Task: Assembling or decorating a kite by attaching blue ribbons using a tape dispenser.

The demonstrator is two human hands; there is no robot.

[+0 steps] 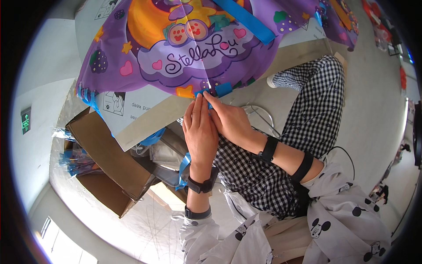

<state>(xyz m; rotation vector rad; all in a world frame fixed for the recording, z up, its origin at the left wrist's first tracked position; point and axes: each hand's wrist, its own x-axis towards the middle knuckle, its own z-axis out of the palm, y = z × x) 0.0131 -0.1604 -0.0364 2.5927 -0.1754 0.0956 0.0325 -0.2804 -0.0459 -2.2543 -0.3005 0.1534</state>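
Observation:
A glossy purple sheet point(115, 77), kite-like, with a cartoon print and a seam down its middle, is spread over the table. At its near edge, a short blue ribbon point(223, 89) lies by the seam. My left hand point(201, 130) has its fingers pressed together, with the tips at the sheet's near edge on the blue ribbon. Right beside it, my right hand point(231, 121) touches the left, its index fingertip on the same ribbon and its other fingers partly hidden. Farther up, a longer blue ribbon point(248, 22) lies across the sheet.
Printed white board point(134, 116) covers the table edge under the sheet. Below on the left stands an open cardboard box point(110, 154) beside packaged printed goods point(74, 160). A blue ribbon point(183, 171) hangs near my left wrist. My checkered legs point(314, 101) extend right of the table.

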